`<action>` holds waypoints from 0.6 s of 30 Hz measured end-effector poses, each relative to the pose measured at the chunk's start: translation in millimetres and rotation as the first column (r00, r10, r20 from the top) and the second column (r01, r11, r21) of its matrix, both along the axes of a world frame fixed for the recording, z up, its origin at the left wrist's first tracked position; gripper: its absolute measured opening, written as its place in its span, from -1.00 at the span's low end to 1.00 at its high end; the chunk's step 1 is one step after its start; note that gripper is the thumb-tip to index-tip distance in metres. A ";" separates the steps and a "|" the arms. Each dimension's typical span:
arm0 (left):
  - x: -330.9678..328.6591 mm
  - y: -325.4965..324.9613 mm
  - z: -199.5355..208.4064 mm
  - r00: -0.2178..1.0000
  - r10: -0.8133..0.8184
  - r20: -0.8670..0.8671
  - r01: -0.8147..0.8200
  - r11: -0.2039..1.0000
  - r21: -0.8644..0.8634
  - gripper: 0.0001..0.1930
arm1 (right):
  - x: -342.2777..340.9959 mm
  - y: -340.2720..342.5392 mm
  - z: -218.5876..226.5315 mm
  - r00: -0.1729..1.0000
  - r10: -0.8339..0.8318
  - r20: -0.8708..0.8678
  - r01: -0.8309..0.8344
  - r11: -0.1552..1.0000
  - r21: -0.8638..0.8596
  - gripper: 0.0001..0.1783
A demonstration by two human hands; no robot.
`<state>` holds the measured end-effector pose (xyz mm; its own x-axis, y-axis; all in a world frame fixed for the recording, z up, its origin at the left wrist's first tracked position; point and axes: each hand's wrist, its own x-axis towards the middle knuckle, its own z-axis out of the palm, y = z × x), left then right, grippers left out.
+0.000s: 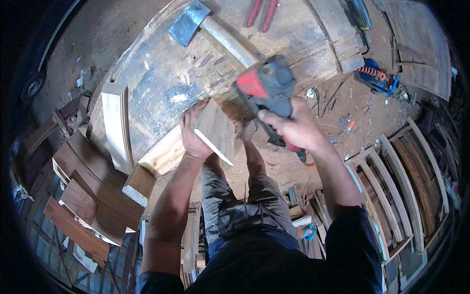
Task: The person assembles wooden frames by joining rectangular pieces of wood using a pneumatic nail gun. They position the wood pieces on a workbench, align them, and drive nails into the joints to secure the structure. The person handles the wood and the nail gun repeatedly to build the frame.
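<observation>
My right hand (293, 125) is wrapped round the grip of a red and black nail gun (269, 81), held over the table and slightly blurred. To its left, my left hand (193, 132) closes on a wooden board (215, 128), which stands tilted at the table's near edge. Beside that hand lies a pale plank (164, 151), with a short wooden block (139, 183) at its far left end. Whether the board and plank are joined is hidden by my fingers. The nail gun's nose and the board are apart in this view.
An axe (190, 23) lies on the worn round wooden table (156, 73), near red-handled pliers (262, 14). A pale wooden piece (116, 125) rests at its left edge. Brown boards (98, 171) are stacked left; slatted wooden frames (396, 191) stand right. A blue tool with an orange coiled hose (379, 78) sits on the ground.
</observation>
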<state>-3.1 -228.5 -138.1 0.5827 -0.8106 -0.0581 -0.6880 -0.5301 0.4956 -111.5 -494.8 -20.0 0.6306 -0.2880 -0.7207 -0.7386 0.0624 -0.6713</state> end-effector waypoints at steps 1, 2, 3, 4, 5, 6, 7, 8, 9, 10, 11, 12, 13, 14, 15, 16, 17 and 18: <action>-1.2 1.3 -0.2 1.000 -0.002 0.020 0.001 1.000 0.014 -0.23 | 0.8 -4.7 6.1 0.998 -0.057 -0.032 0.055 0.998 -0.044 -0.67; -0.8 2.7 -1.0 1.000 0.013 0.003 -0.014 1.000 0.018 -0.24 | 2.8 -7.7 10.5 0.992 -0.114 -0.061 0.108 0.990 -0.089 -0.68; -1.0 1.5 0.0 1.000 0.024 -0.018 -0.024 1.000 0.018 -0.24 | 0.3 -12.4 4.2 0.986 -0.165 -0.020 0.161 0.979 -0.124 -0.71; 0.2 -0.4 1.7 0.999 0.037 -0.035 -0.036 0.999 0.020 -0.25 | -1.3 -17.5 -2.4 0.978 -0.208 0.024 0.209 0.966 -0.152 -0.75; -0.1 -1.9 4.6 0.999 0.035 -0.034 -0.033 0.998 0.046 -0.25 | -3.2 -24.6 -8.4 0.970 -0.243 0.034 0.245 0.962 -0.122 -0.77; -0.1 -3.6 7.4 0.999 0.030 -0.034 -0.028 0.997 0.071 -0.25 | -0.4 -26.9 -8.3 0.959 -0.280 0.042 0.283 0.955 -0.093 -0.80; 0.3 -4.1 8.6 0.999 0.026 -0.033 -0.023 0.995 0.097 -0.25 | 1.4 -27.5 -4.5 0.945 -0.326 0.019 0.325 0.945 0.030 -0.82; 1.1 -3.4 7.1 0.999 0.027 -0.029 -0.024 0.995 0.096 -0.25 | 3.9 -28.9 2.8 0.930 -0.367 -0.009 0.364 0.919 0.153 -0.84; 0.7 -3.5 5.3 0.999 0.026 -0.027 -0.024 0.995 0.092 -0.25 | 5.3 -29.6 8.6 0.913 -0.406 -0.044 0.402 0.875 0.268 -0.85; 0.4 -3.5 3.9 0.999 0.025 -0.025 -0.023 0.996 0.088 -0.24 | 0.8 -29.0 -1.1 0.908 -0.408 -0.091 0.411 0.832 0.373 -0.84; -0.2 -2.9 3.1 0.999 0.024 -0.034 -0.021 0.997 0.073 -0.24 | -7.3 -27.8 -19.3 0.904 -0.404 -0.139 0.419 0.775 0.473 -0.82; 0.7 -2.3 3.7 0.999 0.023 -0.040 -0.021 0.998 0.061 -0.24 | -6.5 -26.7 -26.2 0.901 -0.393 -0.183 0.423 0.706 0.567 -0.80; 2.0 -2.2 4.0 0.999 0.023 -0.046 -0.021 0.999 0.048 -0.24 | -8.0 -25.7 -27.9 0.908 -0.370 -0.196 0.410 0.691 0.595 -0.74; 2.0 -2.9 2.8 0.999 0.026 -0.045 -0.023 0.998 0.066 -0.24 | -7.4 -25.9 -28.9 0.914 -0.345 -0.215 0.403 0.695 0.595 -0.73; 0.4 -3.6 1.7 0.999 0.032 -0.044 -0.028 0.996 0.087 -0.24 | -7.2 -24.6 -31.7 0.919 -0.317 -0.235 0.394 0.699 0.597 -0.72; -0.6 -3.8 1.0 0.998 0.037 -0.042 -0.032 0.994 0.107 -0.24 | -7.4 -23.2 -35.3 0.923 -0.288 -0.254 0.384 0.703 0.599 -0.70; -0.2 -2.6 0.9 0.998 0.039 -0.041 -0.034 0.994 0.106 -0.24 | -7.8 -22.7 -43.4 0.944 -0.247 -0.217 0.328 0.688 0.647 -0.65; 0.9 -4.6 4.7 0.998 0.037 -0.043 -0.032 0.994 0.103 -0.24 | -8.8 -22.2 -49.7 0.943 -0.234 -0.237 0.333 0.665 0.669 -0.64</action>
